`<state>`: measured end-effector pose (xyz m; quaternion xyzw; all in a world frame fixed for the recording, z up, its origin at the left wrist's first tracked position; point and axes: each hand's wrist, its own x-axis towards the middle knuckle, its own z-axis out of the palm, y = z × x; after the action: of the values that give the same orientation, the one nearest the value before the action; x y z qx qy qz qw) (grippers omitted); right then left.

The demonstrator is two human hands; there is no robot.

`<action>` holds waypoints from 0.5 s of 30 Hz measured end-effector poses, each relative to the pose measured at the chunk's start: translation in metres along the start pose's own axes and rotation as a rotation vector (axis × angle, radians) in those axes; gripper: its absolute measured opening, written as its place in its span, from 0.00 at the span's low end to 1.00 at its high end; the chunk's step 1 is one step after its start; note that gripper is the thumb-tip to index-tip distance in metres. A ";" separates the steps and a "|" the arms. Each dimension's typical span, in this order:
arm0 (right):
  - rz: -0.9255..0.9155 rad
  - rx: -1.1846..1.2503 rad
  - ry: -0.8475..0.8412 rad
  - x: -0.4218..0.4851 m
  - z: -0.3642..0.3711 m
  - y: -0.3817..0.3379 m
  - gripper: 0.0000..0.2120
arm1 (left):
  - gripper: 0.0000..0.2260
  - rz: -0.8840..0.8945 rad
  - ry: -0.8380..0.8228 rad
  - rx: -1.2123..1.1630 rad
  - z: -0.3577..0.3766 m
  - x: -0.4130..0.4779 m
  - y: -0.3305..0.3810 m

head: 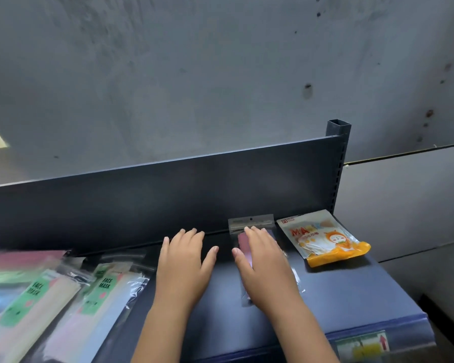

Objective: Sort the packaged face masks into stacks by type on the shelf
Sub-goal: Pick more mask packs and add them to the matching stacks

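Note:
My right hand (265, 268) lies flat with straight fingers on a clear pack holding a dark red mask (249, 226), which rests on the dark shelf (338, 292) against its back panel. My left hand (184, 263) rests open on the bare shelf just left of it, fingers spread. To the right lies an orange and white "MASK" pack with a cartoon figure (325, 238). At the left, two green-labelled "FACE MASK" packs (102, 292) (29, 305) lie beside a pile of clear packs with coloured masks (13, 260).
The shelf's dark back panel (168, 197) runs behind the hands, ending at an upright post (337, 163) on the right. A price label strip (362, 344) lines the shelf's front edge. A grey concrete wall rises behind.

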<state>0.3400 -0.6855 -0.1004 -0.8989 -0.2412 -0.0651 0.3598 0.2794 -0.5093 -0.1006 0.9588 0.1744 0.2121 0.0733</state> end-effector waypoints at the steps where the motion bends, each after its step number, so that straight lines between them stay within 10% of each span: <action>1: -0.006 0.008 -0.014 0.000 0.003 -0.004 0.28 | 0.33 -0.024 -0.006 0.004 -0.005 -0.003 -0.004; 15: -0.083 0.086 -0.146 -0.026 0.072 -0.116 0.27 | 0.30 -0.179 -0.030 -0.030 -0.072 -0.050 -0.118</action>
<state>0.2578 -0.5747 -0.0892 -0.8743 -0.3063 -0.0038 0.3765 0.1701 -0.4135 -0.0799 0.9411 0.2553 0.1931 0.1089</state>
